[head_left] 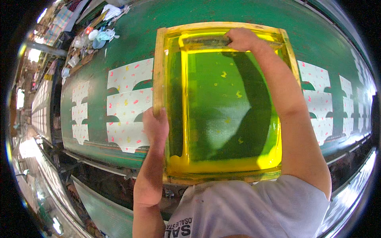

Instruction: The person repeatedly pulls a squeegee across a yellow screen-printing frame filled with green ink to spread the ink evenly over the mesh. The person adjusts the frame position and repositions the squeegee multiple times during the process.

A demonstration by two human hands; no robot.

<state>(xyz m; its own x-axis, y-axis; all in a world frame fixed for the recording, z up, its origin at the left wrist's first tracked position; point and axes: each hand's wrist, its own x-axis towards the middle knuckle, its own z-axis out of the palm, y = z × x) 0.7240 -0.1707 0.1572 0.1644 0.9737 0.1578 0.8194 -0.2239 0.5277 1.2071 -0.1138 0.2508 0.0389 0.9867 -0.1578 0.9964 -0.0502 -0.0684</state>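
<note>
A wooden screen-printing frame [158, 67] lies on the green table, its mesh [218, 103] showing small pale motifs and thick yellow ink [184, 111] along the top, left side and bottom. My left hand [155, 125] is closed on the frame's left rail, below its middle. My right hand [241, 39] grips a long, ink-smeared squeegee [202, 41] lying across the top of the mesh, just inside the far rail. My right forearm crosses over the frame's right part and casts a dark shadow on the mesh.
White cut panels with small coloured prints [129, 103] lie in rows on the green table [182, 12], left and right [317, 101] of the frame. Clutter of cloths and containers [95, 35] sits along the far left. Another long table with panels [41, 111] stands further left.
</note>
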